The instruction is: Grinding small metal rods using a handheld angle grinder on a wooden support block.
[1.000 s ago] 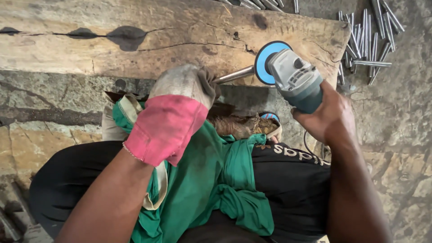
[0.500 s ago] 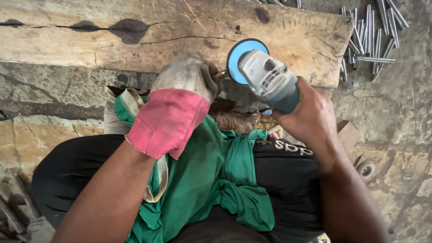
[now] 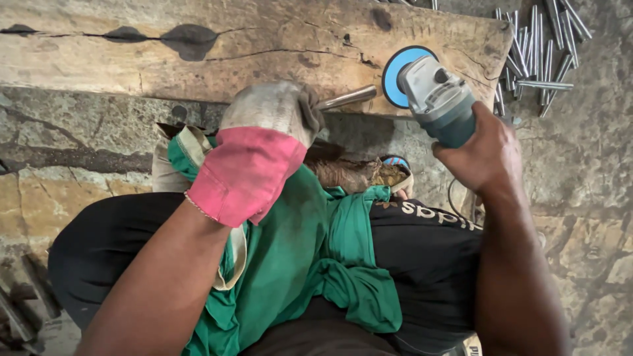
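A left hand [image 3: 270, 125] in a grey and pink work glove, fingers clenched around a slim grey metal rod [image 3: 346, 97], points it rightward toward the blue disc of a grey-green angle grinder [image 3: 432, 95], gripped by the bare right hand [image 3: 484, 151], near the worn wooden beam [image 3: 198, 53]'s right end.

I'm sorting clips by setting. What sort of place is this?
Probably a rough, informal metalworking spot. The right hand holds an angle grinder to a metal rod gripped by the gloved left hand, over a cracked wooden beam, with cut rods piled on stone ground.
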